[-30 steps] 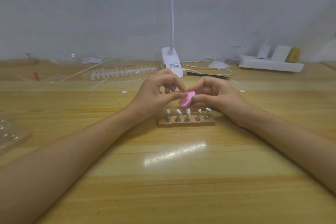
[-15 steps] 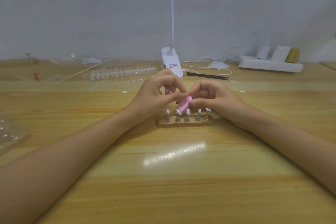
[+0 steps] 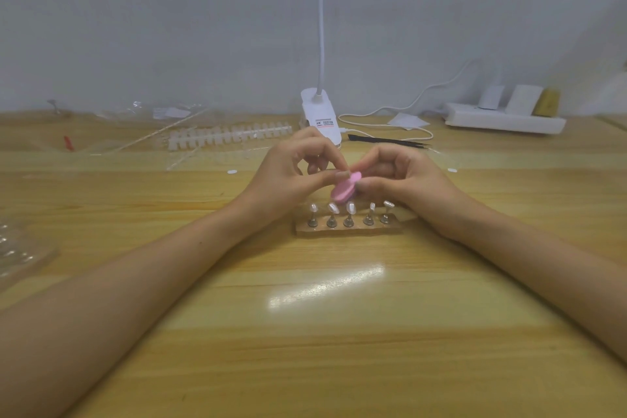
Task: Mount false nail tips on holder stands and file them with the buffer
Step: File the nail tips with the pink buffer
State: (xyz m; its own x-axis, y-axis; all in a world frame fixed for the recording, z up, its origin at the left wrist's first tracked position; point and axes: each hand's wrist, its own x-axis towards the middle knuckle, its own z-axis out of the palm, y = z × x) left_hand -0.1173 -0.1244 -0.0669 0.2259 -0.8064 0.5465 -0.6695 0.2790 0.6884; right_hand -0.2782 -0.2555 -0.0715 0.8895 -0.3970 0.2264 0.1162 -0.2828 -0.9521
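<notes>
At the middle of the pale wooden desk (image 3: 305,332), a small wooden base block (image 3: 349,231) carries a row of five short metal holder stands (image 3: 348,221), each topped with a clear false nail tip (image 3: 350,206). The stands are upright, and the tip at the right end sits tilted.

Just above and behind this row, both hands meet around a pink oval buffer (image 3: 344,189). The buffer is off the desk and slanted, its lower end towards the second and third stands but not touching them. The right hand (image 3: 407,176) has a narrow grip on it, thumb below and curled fingers behind. The left hand (image 3: 288,176) also has a narrow grip, thumb and forefinger closing on the buffer's upper end. Whether anything small lies between those fingertips cannot be told. Both forearms rest on the desk.

Farther back stands a white clip-on lamp base (image 3: 320,115) with its thin neck rising out of view. Left of it lies a long white strip of spare nail tips (image 3: 230,135), and right of it a slim black tool (image 3: 386,141) beside a looped white cable (image 3: 383,119). A white power strip (image 3: 502,119) sits at the far right, and a clear plastic tray (image 3: 17,248) at the left edge.
</notes>
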